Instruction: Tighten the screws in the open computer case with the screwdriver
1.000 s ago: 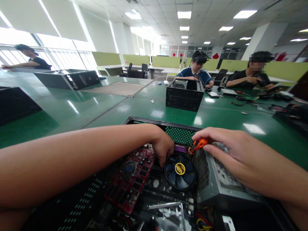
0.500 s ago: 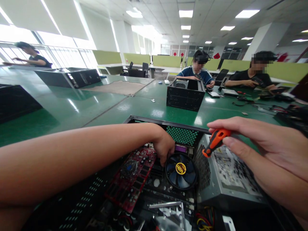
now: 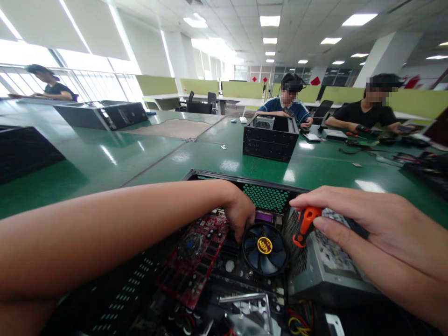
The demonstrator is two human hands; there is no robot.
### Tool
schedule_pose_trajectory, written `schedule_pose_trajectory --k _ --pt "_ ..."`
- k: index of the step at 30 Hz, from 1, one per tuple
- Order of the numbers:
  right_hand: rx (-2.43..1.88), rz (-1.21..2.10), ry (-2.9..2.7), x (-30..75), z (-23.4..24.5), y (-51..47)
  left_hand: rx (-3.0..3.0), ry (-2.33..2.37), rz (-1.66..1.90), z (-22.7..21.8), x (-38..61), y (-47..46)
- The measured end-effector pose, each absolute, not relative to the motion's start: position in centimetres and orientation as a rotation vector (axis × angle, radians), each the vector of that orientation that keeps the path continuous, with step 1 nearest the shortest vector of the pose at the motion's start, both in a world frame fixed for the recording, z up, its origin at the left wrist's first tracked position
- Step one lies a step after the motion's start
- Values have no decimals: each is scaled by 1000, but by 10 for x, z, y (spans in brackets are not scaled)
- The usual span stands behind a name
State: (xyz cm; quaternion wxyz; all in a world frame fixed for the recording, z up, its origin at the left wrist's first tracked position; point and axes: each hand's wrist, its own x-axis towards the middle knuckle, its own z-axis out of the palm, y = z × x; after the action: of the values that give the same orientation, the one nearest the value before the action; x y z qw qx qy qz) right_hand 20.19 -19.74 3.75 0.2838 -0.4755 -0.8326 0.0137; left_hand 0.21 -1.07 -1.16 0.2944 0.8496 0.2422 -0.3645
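Orange tool [image 3: 308, 224] is pinched in the right hand [image 3: 371, 224].

Head cam looks fwd & dn from head ht, close over PC case [image 3: 268, 197], w/ surface [image 3: 205, 149] & ceiling [image 3: 231, 21] beyond.

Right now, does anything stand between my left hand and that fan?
Nothing visible. Your left hand is beside the fan, at its upper left; whether they touch is unclear. The orange tool in your right hand is to the fan's right, not between.
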Motion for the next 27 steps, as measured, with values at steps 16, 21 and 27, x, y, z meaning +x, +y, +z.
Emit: schedule_pose_trajectory --k 16,21,27 --pt "-1323 63 -2216 197 41 -197 2287 661 -1006 -6 5 -15" --pt "-1323 105 -2225 198 41 -197 2296 661 -1000 -5 5 -16" --pt "-1292 41 -2264 197 37 -197 2274 659 -998 -4 6 -17"
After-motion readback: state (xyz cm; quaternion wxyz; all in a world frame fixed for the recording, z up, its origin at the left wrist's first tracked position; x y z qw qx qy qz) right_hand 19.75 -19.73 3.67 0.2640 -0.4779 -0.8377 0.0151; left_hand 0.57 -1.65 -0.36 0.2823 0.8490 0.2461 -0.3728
